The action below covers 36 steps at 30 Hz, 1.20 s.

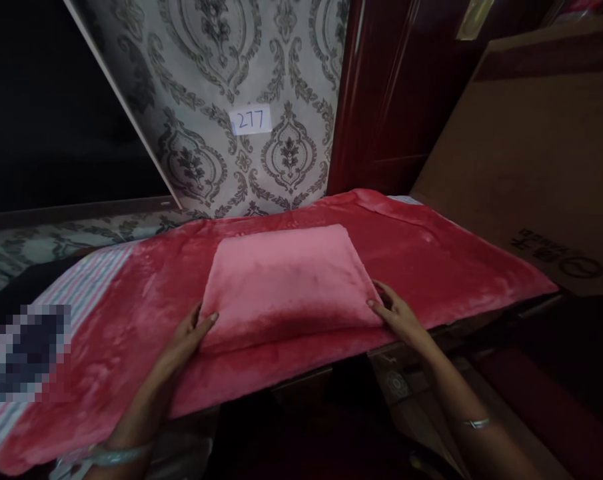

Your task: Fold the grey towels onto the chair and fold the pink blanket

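Note:
A rectangular pink plush cushion [286, 280] lies flat on a red plush blanket [401, 253], its front edge rounded and darker. My left hand [194, 330] grips its front left corner, thumb on top and the other fingers mostly hidden behind the side. At the front right corner, my right hand [394, 313] pinches the edge between thumb and fingers. Both hands are closed on the cushion, which rests on the blanket between them. Whether it is stuffed or folded cloth, I cannot tell.
A striped cloth [88, 283] shows under the blanket at the left. A dark screen [61, 113] stands behind on the left, a large cardboard box [541, 153] on the right. Patterned wallpaper [201, 80] with a paper label [251, 120] reading 277 is behind, beside a dark red door [381, 87].

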Available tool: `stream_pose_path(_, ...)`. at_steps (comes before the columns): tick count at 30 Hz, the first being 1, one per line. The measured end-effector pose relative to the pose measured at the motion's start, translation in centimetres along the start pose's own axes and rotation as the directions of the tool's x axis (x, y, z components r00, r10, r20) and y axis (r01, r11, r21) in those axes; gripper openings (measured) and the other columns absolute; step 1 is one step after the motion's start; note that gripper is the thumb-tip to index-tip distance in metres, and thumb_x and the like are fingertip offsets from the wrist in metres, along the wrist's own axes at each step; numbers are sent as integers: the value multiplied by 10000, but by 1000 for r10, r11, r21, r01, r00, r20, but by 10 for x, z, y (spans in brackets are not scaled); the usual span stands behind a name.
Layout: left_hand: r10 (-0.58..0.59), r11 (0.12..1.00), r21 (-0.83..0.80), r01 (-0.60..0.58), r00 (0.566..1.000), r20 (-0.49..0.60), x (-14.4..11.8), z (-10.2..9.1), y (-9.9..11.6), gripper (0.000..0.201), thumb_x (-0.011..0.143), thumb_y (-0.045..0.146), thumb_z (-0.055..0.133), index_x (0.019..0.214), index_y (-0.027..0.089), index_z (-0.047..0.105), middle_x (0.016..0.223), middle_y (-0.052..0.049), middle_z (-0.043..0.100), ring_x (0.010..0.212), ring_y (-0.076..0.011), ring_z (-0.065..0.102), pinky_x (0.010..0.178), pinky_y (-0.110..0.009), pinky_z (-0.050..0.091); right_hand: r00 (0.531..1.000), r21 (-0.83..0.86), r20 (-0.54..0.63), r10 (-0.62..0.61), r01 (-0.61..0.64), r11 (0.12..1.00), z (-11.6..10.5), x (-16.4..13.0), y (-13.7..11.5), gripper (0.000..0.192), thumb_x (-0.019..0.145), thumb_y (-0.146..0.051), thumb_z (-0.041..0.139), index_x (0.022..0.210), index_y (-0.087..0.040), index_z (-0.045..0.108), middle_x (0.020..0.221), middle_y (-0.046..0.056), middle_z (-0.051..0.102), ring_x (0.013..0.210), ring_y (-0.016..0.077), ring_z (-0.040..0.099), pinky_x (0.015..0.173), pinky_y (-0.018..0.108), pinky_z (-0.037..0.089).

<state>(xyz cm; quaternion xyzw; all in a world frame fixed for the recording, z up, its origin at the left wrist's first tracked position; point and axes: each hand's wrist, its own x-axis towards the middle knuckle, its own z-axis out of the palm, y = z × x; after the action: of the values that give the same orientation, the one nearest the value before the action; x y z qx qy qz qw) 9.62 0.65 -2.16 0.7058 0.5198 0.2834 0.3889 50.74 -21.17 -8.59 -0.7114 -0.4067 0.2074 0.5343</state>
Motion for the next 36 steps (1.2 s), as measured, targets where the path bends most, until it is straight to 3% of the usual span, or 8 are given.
stream_pose_path(3,27,996,89,-25,999,-25,0,-6,1,855,760,692,596,1409,141,519,1361,-196,634,1203,-350,642,1011,-509,538,994,-200,-65,-89,74,977,-5,-5,-7,732,865,-658,547,1437,-202,516,1381,159,610,1254,308,584,1051,514,477)
stream_pose_path(6,302,891,380,-248,950,-86,-2,2,22,820,844,647,513,1474,125,464,1458,-205,555,1336,-362,542,1115,-558,439,932,-479,-82,-353,274,834,3,-10,-39,629,974,-565,421,1481,-201,499,1440,158,563,1346,305,499,1133,546,383)
stream_pose_path(8,455,750,522,-408,889,41,-6,18,46,676,931,564,436,1473,164,490,1533,-172,493,1445,-343,423,1193,-579,322,879,-589,34,-475,402,701,19,-9,-68,557,1021,-482,354,1502,-236,489,1518,124,497,1420,289,417,1166,543,331)
stream_pose_path(12,487,541,653,-530,831,270,-10,62,89,558,995,475,407,1510,267,465,1618,-108,386,1521,-343,284,1217,-658,181,842,-698,282,-460,509,503,60,-1,-109,501,1046,-430,339,1517,-326,474,1623,52,369,1511,319,256,1181,614,238)
stream_pose_path(15,453,486,692,-534,831,323,-9,87,94,650,965,520,488,1558,275,388,1648,-116,315,1532,-382,232,1203,-695,150,837,-728,387,-385,534,430,80,6,-107,535,1024,-473,420,1545,-347,427,1657,43,297,1533,367,172,1171,664,197)
stream_pose_path(22,426,491,685,-538,835,350,-8,106,61,740,922,571,552,1578,310,330,1686,-82,211,1552,-397,134,1198,-708,114,839,-736,436,-326,541,407,90,1,-71,585,1010,-474,462,1574,-365,352,1675,22,238,1540,368,135,1157,663,216)
stream_pose_path(28,396,534,669,-517,852,343,-7,110,56,736,906,581,563,1566,323,366,1681,-82,233,1551,-395,143,1211,-683,93,843,-716,428,-324,536,448,94,0,-68,580,1003,-464,465,1567,-366,372,1670,19,249,1538,367,151,1157,652,226)
stream_pose_path(36,447,535,661,-526,840,307,-5,111,51,723,912,564,569,1563,321,369,1678,-87,242,1551,-389,152,1218,-666,106,857,-718,413,-309,515,469,97,1,-71,580,995,-455,494,1559,-369,390,1665,29,261,1536,374,166,1161,656,236)
